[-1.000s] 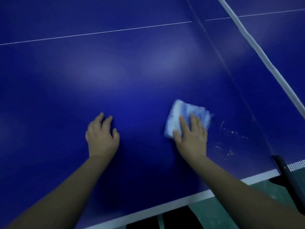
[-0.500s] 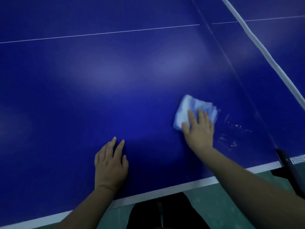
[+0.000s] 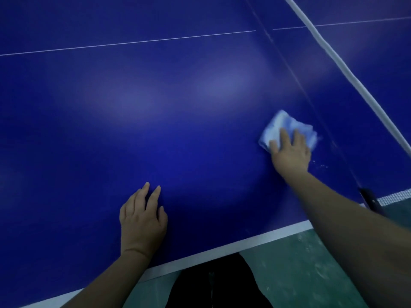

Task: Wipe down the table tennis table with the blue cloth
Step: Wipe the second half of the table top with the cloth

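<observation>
The dark blue table tennis table [image 3: 155,107] fills most of the view. A folded light blue cloth [image 3: 282,125] lies flat on it at the right, close to the net. My right hand [image 3: 290,152] presses down on the cloth with straight fingers and covers its near half. My left hand [image 3: 142,218] rests flat on the table near the white front edge line, fingers spread, holding nothing. A few water droplets [image 3: 320,166] glisten on the surface just right of my right hand.
The net with its white top band [image 3: 347,70] runs diagonally along the right. Its black clamp post [image 3: 371,198] stands at the table edge on the right. A thin white centre line [image 3: 133,42] crosses the far surface. Green floor [image 3: 300,263] lies below the table's white edge [image 3: 222,248].
My right hand has slid the cloth away from me and to the right, toward the net. My left hand now lies nearer the front edge. The view has shifted back.
</observation>
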### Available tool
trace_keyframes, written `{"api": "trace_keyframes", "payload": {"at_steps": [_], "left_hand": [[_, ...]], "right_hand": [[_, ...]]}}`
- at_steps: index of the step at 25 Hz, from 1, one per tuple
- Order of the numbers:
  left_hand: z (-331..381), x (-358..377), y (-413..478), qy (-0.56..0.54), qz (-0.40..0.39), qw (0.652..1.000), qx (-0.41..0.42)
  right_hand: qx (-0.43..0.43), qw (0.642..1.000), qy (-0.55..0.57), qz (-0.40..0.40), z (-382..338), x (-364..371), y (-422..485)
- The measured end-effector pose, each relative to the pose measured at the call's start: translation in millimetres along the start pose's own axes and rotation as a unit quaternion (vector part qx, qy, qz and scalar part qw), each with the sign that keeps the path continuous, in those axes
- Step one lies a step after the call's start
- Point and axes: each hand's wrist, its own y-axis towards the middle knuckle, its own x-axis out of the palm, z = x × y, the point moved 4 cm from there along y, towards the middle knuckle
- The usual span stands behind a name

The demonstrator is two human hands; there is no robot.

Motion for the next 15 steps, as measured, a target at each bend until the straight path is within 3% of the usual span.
{"api": "trace_keyframes", "payload": {"at_steps": [3,7,10,15], "left_hand": [[2,-2,0,-0.003,0.006,1.000,0.005],[2,-1,-2,-0.004,0.014,1.000,0.013],[2,2,-1,-0.006,0.023,1.000,0.017],[2,2,-1,-0.017,0.040,0.999,0.024]], "right_hand": [[0.045,0.999,0.013,0.027,22,8,-92],[-0.111,0.994,-0.015,-0.018,-43,38,-173],[-0.164,0.985,-0.005,-0.053,-56,35,-121],[0.058,0.998,0.015,-0.033,45,-4,-46]]}}
